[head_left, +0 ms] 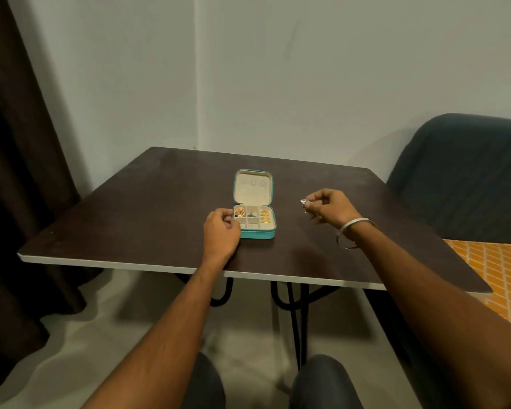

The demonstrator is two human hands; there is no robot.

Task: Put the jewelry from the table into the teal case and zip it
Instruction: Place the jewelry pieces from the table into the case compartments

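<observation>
The teal case (256,233) lies open in the middle of the dark table (130,219), its cream lid (252,188) propped up at the back. Gold jewelry (239,212) fills the back left compartment and more gold pieces (265,216) lie in the right one. My left hand (221,234) rests with curled fingers against the case's left side; whether it holds anything is hidden. To the right of the case, my right hand (328,206) is raised over the table and pinches a small silver jewelry piece (304,201) at its fingertips.
A dark blue chair (460,178) stands past the table's right edge, with an orange patterned cloth (496,273) below it. A dark curtain (15,143) hangs at the left. The wall corner is behind the table. My knees show under the near edge.
</observation>
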